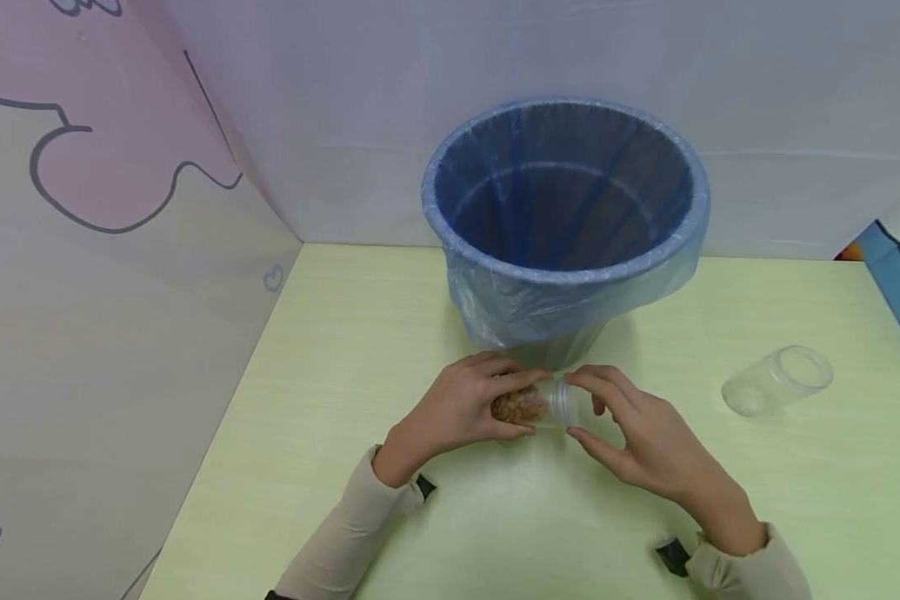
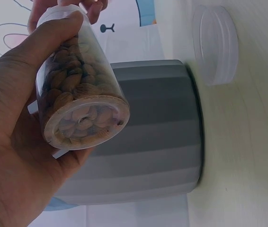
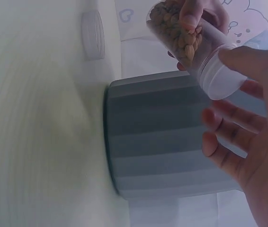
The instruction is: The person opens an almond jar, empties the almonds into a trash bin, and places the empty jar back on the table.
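Almond jar: the clear jar (image 1: 542, 406) lies on its side between the two hands, lifted off the table (image 1: 525, 533), base toward the left palm, neck end toward the right fingertips.
Almonds: the nuts (image 2: 75, 82) are all gathered inside, toward the base; none shows outside it.
Left hand: (image 1: 457, 398) wrapped round the jar's body, thumb and fingers on opposite sides.
Right hand: (image 1: 637, 429) thumb and index finger bracket the neck end, other fingers standing apart; I cannot tell whether they pinch it or just miss.
Neck end: pale and ridged; whether a cap covers it is unclear.
Loose lid: one (image 2: 228, 52) is off, resting on the table below the held jar.
Second jar: (image 1: 772, 385) beyond the right hand, well apart, with no almonds visible in it.
Bin: (image 1: 562, 275) just ahead of the grip, bag-lined.
Progress: seemingly early; one lid is off, but no emptying or transfer of almonds shows yet.
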The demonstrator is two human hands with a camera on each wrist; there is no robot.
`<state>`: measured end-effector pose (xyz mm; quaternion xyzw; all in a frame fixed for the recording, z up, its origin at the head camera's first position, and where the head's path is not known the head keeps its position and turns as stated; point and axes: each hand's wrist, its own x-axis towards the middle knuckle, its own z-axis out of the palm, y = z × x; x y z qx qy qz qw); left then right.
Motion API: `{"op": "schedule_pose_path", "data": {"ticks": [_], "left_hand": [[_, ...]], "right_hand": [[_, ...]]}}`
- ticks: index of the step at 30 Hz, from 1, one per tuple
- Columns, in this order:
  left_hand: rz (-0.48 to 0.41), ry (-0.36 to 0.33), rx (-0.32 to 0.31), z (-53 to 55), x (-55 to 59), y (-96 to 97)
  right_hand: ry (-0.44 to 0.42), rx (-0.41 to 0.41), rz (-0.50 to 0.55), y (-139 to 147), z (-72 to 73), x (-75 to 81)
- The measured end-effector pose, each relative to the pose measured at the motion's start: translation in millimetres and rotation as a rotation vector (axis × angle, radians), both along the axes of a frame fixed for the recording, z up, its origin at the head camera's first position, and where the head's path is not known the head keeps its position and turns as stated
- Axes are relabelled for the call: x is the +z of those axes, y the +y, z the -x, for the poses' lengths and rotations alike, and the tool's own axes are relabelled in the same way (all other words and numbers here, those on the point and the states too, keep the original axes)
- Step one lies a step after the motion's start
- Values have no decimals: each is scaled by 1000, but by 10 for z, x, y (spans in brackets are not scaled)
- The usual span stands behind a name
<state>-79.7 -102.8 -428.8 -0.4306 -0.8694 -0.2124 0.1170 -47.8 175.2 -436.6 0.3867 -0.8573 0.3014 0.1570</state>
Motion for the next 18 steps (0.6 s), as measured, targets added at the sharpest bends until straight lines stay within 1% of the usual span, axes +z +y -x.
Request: {"op": "schedule_pose_path", "data": {"ticks": [4,13,16,18], "left_hand": [[-1,-7,0,-3,16,6],[8,-12,3,-11,27,9],[12,-10,7,-12,22,8],[15,-7,7,-13,18,8]], "right_hand": [[41,20,15,-9,-4,-2],[69,48,-2,-6,-5,3],[43,59,5,-7,-6,15],[-1,43,-6,-1,-13,18]]}}
